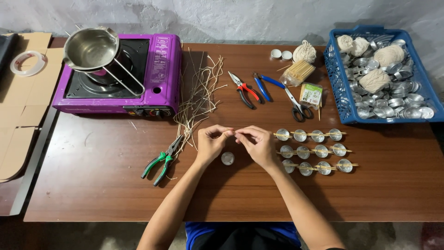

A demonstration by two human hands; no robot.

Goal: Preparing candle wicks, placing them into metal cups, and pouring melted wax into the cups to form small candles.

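My left hand (212,141) and my right hand (257,142) meet above the middle of the brown table (92,185). Their fingertips pinch something thin between them at about the same spot; it is too small to name, perhaps a wick or a stick. Just below the hands a small round metal cup (227,158) stands on the table. To the right lie three rows of the same metal cups (314,150), each row with thin wooden sticks laid across it.
A purple portable stove (159,69) with a steel pot (90,48) stands at back left. Loose wicks (199,92), green pliers (162,159), red pliers (245,90), blue pliers, scissors (296,104), sticks, and a blue basket (340,92) of cups and string balls surround the hands.
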